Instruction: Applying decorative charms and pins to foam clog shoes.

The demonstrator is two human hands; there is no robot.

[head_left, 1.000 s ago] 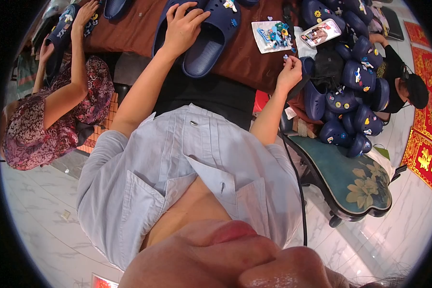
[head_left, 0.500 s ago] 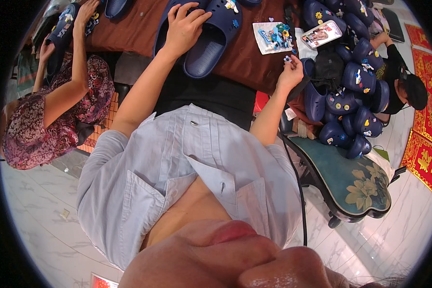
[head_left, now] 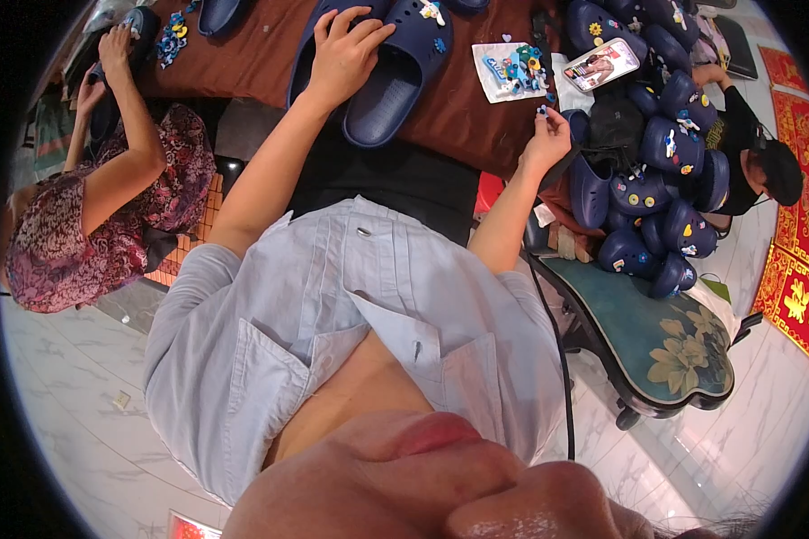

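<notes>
My left hand (head_left: 343,52) lies on top of a navy blue clog (head_left: 403,70) that rests on a brown table (head_left: 270,63), fingers spread over its upper. My right hand (head_left: 548,136) hovers at the table's right edge, pinching a tiny charm between the fingertips. A white sheet with several small colourful charms (head_left: 515,70) lies just beyond the right hand. A phone (head_left: 601,65) lies beside that sheet.
A heap of navy clogs with charms (head_left: 661,171) fills the right side, next to a green floral stool (head_left: 665,346). A person in a patterned dress (head_left: 90,207) works at the table's left end. Another person in black (head_left: 764,153) sits at the far right. A black cable (head_left: 562,359) hangs down.
My right hand has lifted slightly toward the charm sheet, still pinching the small charm. My left hand stays on the clog.
</notes>
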